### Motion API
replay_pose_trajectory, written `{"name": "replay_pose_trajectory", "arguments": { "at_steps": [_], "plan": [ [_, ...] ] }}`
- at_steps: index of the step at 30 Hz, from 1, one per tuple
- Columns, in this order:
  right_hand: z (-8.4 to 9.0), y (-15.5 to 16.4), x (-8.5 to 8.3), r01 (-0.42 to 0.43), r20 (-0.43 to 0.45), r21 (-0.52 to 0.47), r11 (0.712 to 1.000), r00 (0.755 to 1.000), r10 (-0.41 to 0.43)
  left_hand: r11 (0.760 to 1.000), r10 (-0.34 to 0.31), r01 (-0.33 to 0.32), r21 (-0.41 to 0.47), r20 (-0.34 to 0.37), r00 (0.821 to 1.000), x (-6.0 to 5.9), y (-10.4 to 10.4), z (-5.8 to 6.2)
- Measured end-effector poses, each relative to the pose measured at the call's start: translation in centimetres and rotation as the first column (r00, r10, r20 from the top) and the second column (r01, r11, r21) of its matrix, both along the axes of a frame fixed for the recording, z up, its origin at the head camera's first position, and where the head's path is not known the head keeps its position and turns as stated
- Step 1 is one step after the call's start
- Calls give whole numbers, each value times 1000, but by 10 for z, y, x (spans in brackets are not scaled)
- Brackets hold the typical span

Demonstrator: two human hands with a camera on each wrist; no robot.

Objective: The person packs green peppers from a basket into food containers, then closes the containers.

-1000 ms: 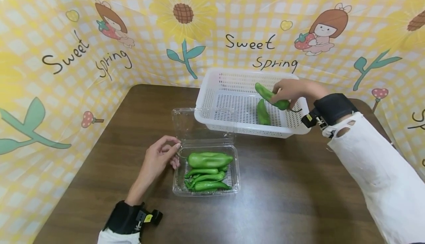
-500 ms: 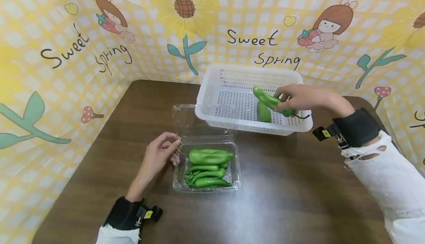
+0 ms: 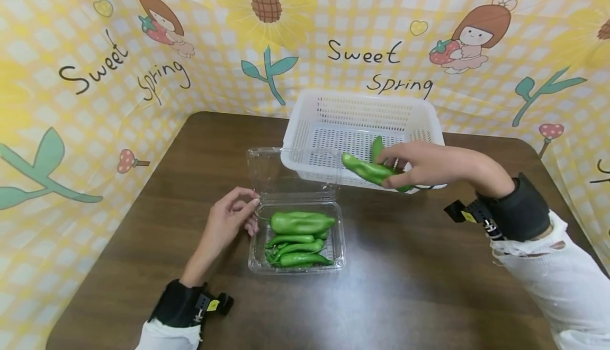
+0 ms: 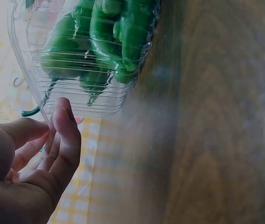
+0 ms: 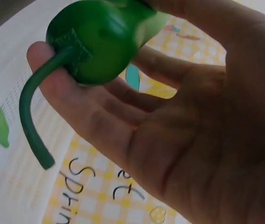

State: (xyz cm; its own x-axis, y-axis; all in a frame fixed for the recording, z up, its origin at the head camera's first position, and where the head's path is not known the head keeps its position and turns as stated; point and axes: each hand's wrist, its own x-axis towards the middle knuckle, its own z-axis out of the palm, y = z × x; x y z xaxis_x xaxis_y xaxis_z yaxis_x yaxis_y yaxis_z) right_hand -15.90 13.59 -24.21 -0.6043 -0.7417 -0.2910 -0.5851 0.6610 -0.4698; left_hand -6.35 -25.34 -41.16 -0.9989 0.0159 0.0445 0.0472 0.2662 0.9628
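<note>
My right hand holds a green pepper over the front rim of the white perforated basket. Thumb and fingers grip it near its stem end; the curved stem shows in the right wrist view. A second green pepper lies in the basket, partly hidden by this hand. My left hand pinches the left rim of a clear plastic clamshell box, near the hinge. Inside the box lie one thick green pepper and several thinner ones. The box's clear lid stands raised behind.
A brown wooden table bears the box and the basket, which stands behind and to the right. A yellow checked cloth with printed flowers and lettering hangs around the table's back and sides.
My right hand has brought its green pepper from above the basket's inside toward the front rim, nearer to the box. The left hand keeps its place at the box.
</note>
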Motion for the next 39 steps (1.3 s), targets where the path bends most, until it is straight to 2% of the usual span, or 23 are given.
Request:
{"name": "replay_pose_trajectory", "arguments": {
  "at_steps": [5, 11, 23, 33, 39],
  "plan": [
    [-4, -10, 11, -79, -9, -24, 997, 997, 78, 1000, 8, -8, 0, 12, 1000, 0, 1, 1],
    [-10, -25, 23, -132, 25, -53, 990, 991, 133, 1000, 7, -7, 1, 13, 1000, 0, 1, 1],
    [-28, -56, 36, -245, 37, -90, 965, 968, 249, 1000, 8, -8, -18, 23, 1000, 1, 0, 0],
    [-45, -83, 46, -271, 41, -42, 962, 961, 273, 1000, 5, -5, -25, 19, 1000, 1, 1, 1],
    [-58, -98, 50, -282, 55, -49, 958, 957, 285, 1000, 5, -4, -29, 12, 1000, 1, 2, 1]
  ]
}}
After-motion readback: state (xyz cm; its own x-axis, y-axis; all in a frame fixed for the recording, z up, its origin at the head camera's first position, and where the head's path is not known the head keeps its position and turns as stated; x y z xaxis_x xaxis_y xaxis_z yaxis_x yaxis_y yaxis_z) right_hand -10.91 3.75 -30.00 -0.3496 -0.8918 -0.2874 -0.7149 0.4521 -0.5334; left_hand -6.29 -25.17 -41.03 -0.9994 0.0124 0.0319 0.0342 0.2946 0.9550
